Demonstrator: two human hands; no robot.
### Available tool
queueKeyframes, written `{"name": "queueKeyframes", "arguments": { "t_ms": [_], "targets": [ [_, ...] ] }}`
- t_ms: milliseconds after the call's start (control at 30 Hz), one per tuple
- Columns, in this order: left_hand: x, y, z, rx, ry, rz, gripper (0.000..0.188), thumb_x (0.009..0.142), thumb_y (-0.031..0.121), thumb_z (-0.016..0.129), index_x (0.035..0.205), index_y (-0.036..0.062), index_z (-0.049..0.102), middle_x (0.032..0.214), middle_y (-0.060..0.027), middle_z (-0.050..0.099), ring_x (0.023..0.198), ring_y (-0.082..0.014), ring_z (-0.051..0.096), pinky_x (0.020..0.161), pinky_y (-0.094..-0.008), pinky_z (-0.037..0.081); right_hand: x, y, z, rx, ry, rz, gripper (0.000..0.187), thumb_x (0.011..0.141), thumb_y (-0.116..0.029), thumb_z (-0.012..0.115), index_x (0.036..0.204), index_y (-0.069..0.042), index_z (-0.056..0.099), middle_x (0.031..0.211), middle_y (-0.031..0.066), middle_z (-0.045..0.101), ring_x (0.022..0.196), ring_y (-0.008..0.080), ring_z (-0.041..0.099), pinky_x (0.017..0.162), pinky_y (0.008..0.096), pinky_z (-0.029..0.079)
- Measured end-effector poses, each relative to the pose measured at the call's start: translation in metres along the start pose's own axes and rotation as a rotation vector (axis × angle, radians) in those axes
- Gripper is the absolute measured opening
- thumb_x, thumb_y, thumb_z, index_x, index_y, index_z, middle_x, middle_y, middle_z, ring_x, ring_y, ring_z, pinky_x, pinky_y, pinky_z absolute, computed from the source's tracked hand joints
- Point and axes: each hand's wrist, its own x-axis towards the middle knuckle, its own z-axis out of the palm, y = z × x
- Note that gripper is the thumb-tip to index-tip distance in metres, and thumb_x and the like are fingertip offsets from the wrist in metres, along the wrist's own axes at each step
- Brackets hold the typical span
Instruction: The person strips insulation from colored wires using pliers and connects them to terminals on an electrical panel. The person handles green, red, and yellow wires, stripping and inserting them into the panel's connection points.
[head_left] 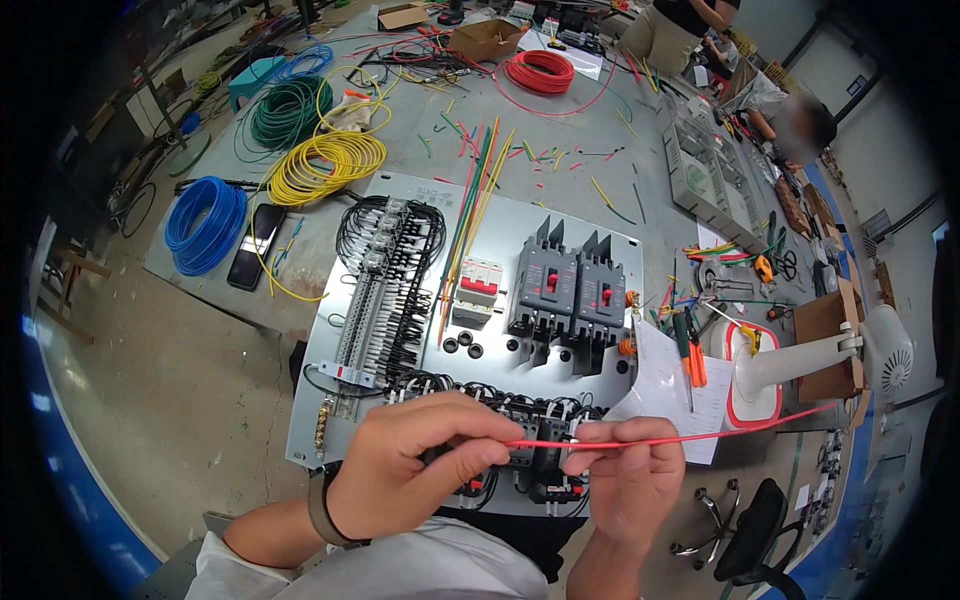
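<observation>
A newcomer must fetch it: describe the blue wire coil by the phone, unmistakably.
On the big grey table, go to the left edge. A coil of blue wire lies there, just left of the black phone. Its solid blue sets it apart from the yellow coil beside it.

Grey floor (220, 390) lies at left, black chair (757, 532) and pale wall (892, 150) at right.

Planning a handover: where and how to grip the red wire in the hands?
I'd probably pinch the red wire midway along its tail, coming from the right: that thin, gently bowed length extends uncovered past the right hand, while the left hand pinches it farther left.
</observation>
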Motion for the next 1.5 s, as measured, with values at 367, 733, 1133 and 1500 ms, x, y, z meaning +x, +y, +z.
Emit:
{"name": "queueKeyframes", "arguments": {
  "t_ms": [367,733,1133,1500],
  "targets": [
    [-0.01,0.0,0.008,0.215,0.023,0.206,0.016,0.091,-0.002,0.068,0.105,0.0021,0.073,0.093,-0.0133,0.073,0.079,-0.0265,0.071,0.068,-0.0324,0.055,-0.008,0.0,0.008,-0.005,-0.019,0.019,0.024,0.102,-0.018,0.063,0.108,0.004,0.057,0.101,0.0317,0.072,0.075,0.0285,0.074,0.073,0.0413,0.062],
    [-0.015,0.0,0.01,0.228,0.027,0.292,0.022,0.088,-0.007,0.064,0.107,0.0022,0.072,0.09,-0.0128,0.073,0.076,-0.0263,0.07,0.065,-0.0334,0.055,-0.008,-0.007,0.009,0.011,-0.033,0.028,0.023,0.101,-0.016,0.064,0.107,0.004,0.058,0.099,0.0311,0.072,0.074,0.0276,0.073,0.071,0.0398,0.062],
    [-0.016,0.006,0.007,0.064,-0.087,0.08,0.017,0.091,0.007,0.073,0.107,0.0018,0.07,0.094,-0.0103,0.07,0.076,-0.0251,0.067,0.064,-0.0322,0.053,-0.006,-0.005,-0.004,0.056,-0.093,0.099,0.017,0.102,-0.006,0.06,0.111,0.008,0.059,0.106,0.0309,0.071,0.088,0.0288,0.074,0.082,0.041,0.061],
    [-0.001,0.016,0.038,0.379,-0.261,0.26,0.03,0.086,0.024,0.078,0.071,0.0102,0.055,0.063,-0.0031,0.049,0.05,-0.0219,0.053,0.043,-0.0352,0.038,-0.003,-0.006,-0.001,0.14,-0.014,0.11,0.037,0.106,-0.014,0.052,0.135,0.009,0.051,0.091,0.0217,0.072,0.079,0.0229,0.069,0.074,0.0319,0.056]
  ]
}}
